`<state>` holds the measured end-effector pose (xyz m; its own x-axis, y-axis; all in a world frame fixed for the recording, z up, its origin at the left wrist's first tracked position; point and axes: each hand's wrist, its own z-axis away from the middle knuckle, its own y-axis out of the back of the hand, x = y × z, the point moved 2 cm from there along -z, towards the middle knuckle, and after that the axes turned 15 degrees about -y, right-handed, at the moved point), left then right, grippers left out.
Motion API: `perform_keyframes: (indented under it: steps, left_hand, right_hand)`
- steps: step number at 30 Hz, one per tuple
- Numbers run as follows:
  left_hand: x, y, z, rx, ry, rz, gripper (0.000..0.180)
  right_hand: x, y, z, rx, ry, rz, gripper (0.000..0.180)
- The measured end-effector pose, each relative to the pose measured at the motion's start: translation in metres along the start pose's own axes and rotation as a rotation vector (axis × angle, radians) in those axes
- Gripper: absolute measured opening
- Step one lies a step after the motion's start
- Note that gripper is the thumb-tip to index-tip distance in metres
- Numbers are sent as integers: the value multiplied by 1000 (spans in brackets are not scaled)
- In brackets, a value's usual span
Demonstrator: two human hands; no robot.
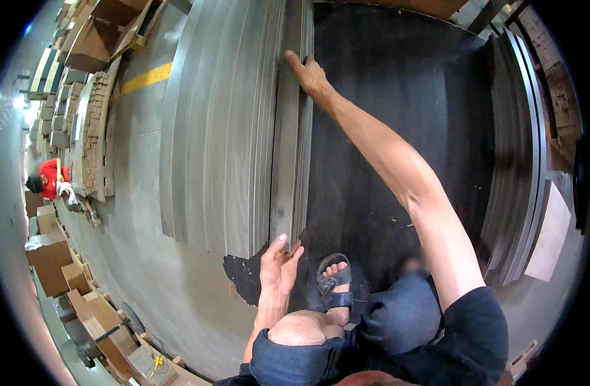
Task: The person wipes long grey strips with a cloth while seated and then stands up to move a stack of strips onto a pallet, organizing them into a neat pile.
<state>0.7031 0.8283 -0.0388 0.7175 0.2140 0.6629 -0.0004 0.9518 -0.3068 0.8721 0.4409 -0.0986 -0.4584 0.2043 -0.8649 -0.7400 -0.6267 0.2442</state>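
Note:
Long grey planks [211,141] lie side by side in overlapping layers, running from the far edge toward me. At their right edge sits a narrow stack of planks [286,167]. Far along this stack, my right hand [313,78] is closed over it, thumb on the top and fingers over the right edge. My left hand [279,269] is at the stack's near end, with thumb and fingers around the end corners. Whether both hands hold one plank or several cannot be made out.
A black mat [398,128] covers the floor right of the stack. More long grey planks [510,154] stand at the right. Cardboard boxes [50,257] and pallets line the left. A person in red [50,179] sits at the far left. My sandalled foot [335,283] is near the stack.

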Motion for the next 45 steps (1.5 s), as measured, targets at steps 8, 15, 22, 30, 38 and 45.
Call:
perform_keyframes:
  steps: [8, 15, 22, 30, 38, 45]
  left_hand:
    - [6, -21, -4, -35, -26, 80, 44]
    - [-3, -18, -10, -54, 44, 277, 45]
    - [-53, 12, 46, -412, 383, -77, 48]
    - [-94, -87, 34, -812, 239, -407, 39]
    - [-140, -192, 79, -1183, 248, -540, 37]
    - [-165, -234, 100, -1324, 200, -689, 45]
  right_hand:
    - [19, -23, -43, -467, -82, -151, 50]
    - [17, 11, 21, -68, 78, 30, 67]
    - [155, 59, 164, -416, 34, -49, 72]
    - [279, 262, 395, -62, -585, -467, 46]
    - [334, 435, 556, 611, -563, -1122, 67]
    - [313, 478, 527, 610, -249, -1194, 59]
